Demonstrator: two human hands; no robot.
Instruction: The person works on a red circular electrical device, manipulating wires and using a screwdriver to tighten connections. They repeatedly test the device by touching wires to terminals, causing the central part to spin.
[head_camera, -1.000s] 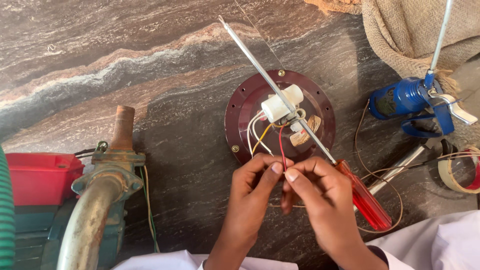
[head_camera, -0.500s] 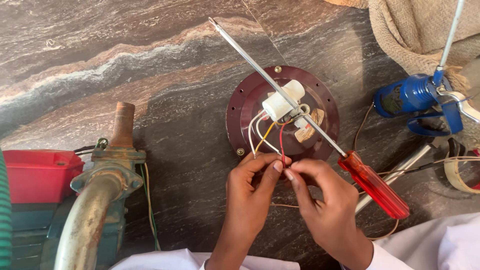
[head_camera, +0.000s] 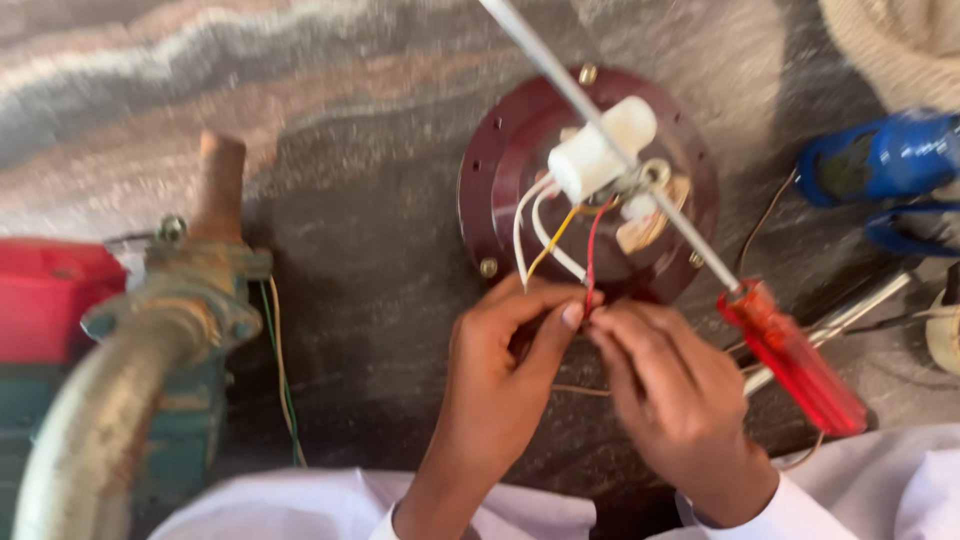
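I see the red wire (head_camera: 592, 262) pinched between both hands' fingertips, running up to the white capacitor (head_camera: 600, 150) on the maroon round plate (head_camera: 500, 170) at 12 o'clock. Left hand (head_camera: 510, 370) and right hand (head_camera: 670, 390) are closed on that 1 wire, touching. Red-handled screwdriver (head_camera: 795, 360) lies at 3 o'clock, shaft across the plate. Rusty pump pipe (head_camera: 120, 400) at 9 o'clock, blue tool (head_camera: 880, 160) at 2.

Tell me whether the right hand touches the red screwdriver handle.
Apart. The head view shows a strip of dark stone between the right hand and the red screwdriver handle; its fingertips pinch the red wire instead.
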